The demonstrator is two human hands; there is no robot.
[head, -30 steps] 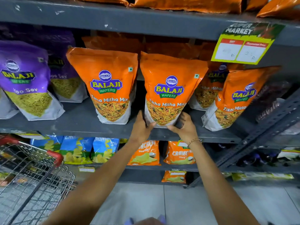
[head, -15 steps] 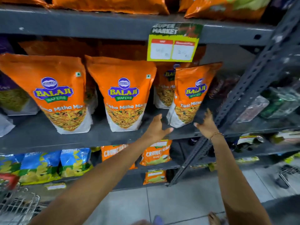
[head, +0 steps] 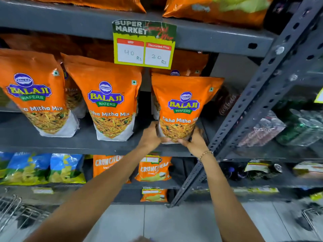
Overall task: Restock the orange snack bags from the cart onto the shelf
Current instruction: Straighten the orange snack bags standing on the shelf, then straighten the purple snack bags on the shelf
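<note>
Three orange Balaji snack bags stand in a row on the grey shelf [head: 83, 143]. The rightmost orange bag [head: 183, 102] is upright, and both hands grip its bottom corners. My left hand [head: 151, 135] holds its lower left side. My right hand [head: 195, 140], with a bracelet at the wrist, holds its lower right side. The middle bag [head: 108, 102] and the left bag [head: 33, 95] stand free beside it. More orange bags sit behind them in shadow. A corner of the wire cart [head: 15, 212] shows at the bottom left.
A yellow price tag [head: 144, 46] hangs from the shelf above. A slanted grey upright post [head: 258, 95] runs close to the right of the held bag. Blue and orange chip bags [head: 43, 168] fill the lower shelf. Bottles lie on the shelves at the right.
Both hands left the middle bag, reached right with fingers apart, and now grip the rightmost bag, which has turned upright to face front. The view shifted right.
</note>
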